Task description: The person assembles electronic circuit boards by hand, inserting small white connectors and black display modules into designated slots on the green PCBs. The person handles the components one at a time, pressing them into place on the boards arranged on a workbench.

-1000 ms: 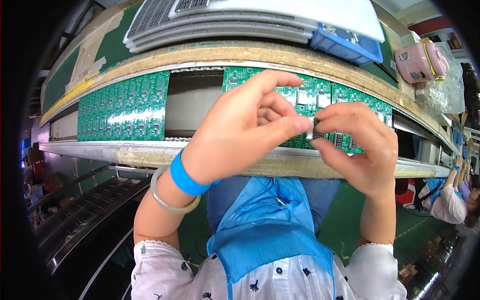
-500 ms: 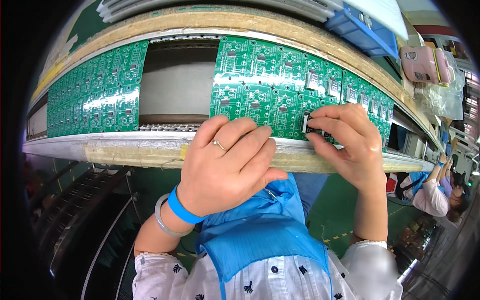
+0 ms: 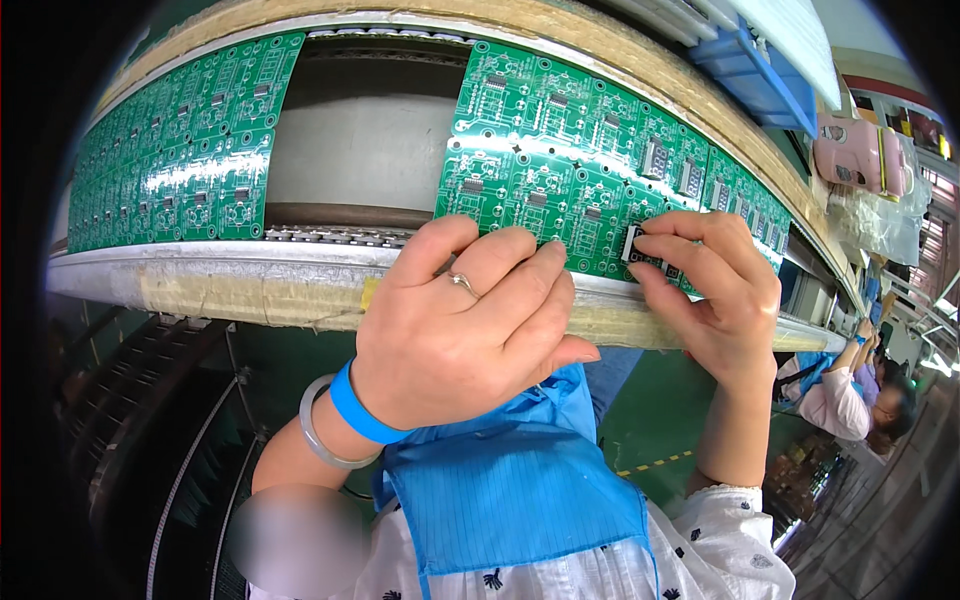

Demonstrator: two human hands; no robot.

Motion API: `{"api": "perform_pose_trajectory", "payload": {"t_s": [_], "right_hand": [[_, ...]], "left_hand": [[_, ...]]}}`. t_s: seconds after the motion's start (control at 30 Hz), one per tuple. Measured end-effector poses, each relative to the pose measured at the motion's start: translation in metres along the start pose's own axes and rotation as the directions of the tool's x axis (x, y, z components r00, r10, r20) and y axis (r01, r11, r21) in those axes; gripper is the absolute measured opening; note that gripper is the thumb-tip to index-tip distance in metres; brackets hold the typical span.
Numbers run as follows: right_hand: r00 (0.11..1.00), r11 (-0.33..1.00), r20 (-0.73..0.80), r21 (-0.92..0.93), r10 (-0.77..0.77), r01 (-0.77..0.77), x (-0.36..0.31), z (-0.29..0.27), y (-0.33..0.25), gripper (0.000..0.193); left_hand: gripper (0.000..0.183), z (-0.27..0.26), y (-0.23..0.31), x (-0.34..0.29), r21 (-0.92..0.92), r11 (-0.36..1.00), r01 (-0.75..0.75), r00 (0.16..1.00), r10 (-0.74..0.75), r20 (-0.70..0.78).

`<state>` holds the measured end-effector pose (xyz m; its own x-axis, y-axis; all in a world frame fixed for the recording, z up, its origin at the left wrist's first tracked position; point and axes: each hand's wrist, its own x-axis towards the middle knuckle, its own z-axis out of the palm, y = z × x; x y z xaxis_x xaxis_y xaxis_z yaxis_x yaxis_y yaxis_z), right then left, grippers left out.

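Observation:
A green circuit board panel (image 3: 590,180) lies on the rails in front of me, with small black chips across it. My right hand (image 3: 715,285) is at its near edge, thumb and fingers pinched on a small seven-segment display (image 3: 632,245) with a white side and dark face. The display stands at the board's surface; its pins are hidden. Similar displays (image 3: 655,160) sit upright along the panel's far row. My left hand (image 3: 470,320) is curled, back upward, its fingertips at the panel's near edge. Whatever its fingers may hold is hidden beneath them.
Another green panel (image 3: 175,150) lies farther left, past a gap showing grey metal (image 3: 350,160). The near rail (image 3: 220,280) runs between me and the boards. Beyond the far rail stand a blue bin (image 3: 755,75) and a pink case (image 3: 860,155). A co-worker (image 3: 850,400) is at far right.
The whole view has shifted and tilted slightly. Both hands keep nearly the same places on the panel, and the right fingers still pinch the display.

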<state>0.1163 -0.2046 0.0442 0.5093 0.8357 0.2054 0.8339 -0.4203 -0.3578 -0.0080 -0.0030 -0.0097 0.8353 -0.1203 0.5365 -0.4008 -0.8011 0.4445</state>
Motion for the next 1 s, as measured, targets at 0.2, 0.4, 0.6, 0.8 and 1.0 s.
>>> {"api": "perform_pose_trajectory", "payload": {"t_s": [0.2,0.4,0.6,0.8,1.0], "right_hand": [[1.000,1.000,0.012,-0.009,0.003,-0.003,0.0001,-0.0009,-0.0016,0.026],[1.000,1.000,0.020,-0.020,-0.008,0.009,0.0011,-0.0019,-0.0025,0.026],[1.000,1.000,0.005,-0.030,-0.001,0.001,0.0012,-0.0002,-0.0036,0.026],[1.000,0.999,0.000,-0.033,0.015,-0.015,0.0005,0.0014,-0.0058,0.026],[0.999,1.000,-0.036,-0.003,-0.021,0.020,-0.0051,0.0051,0.0000,0.024]], "left_hand": [[0.044,0.0009,-0.0009,-0.0008,-0.016,1.000,-0.001,1.000,0.001,-0.010],[0.044,0.0005,-0.0014,-0.0010,-0.017,1.000,-0.007,1.000,0.007,-0.008],[0.044,0.0002,-0.0018,-0.0013,-0.026,1.000,-0.004,1.000,0.004,-0.011],[0.044,-0.0007,-0.0022,-0.0019,-0.010,1.000,-0.010,1.000,0.010,-0.004],[0.044,-0.0008,0.0000,-0.0001,-0.018,1.000,0.009,1.000,-0.008,0.008]]}}
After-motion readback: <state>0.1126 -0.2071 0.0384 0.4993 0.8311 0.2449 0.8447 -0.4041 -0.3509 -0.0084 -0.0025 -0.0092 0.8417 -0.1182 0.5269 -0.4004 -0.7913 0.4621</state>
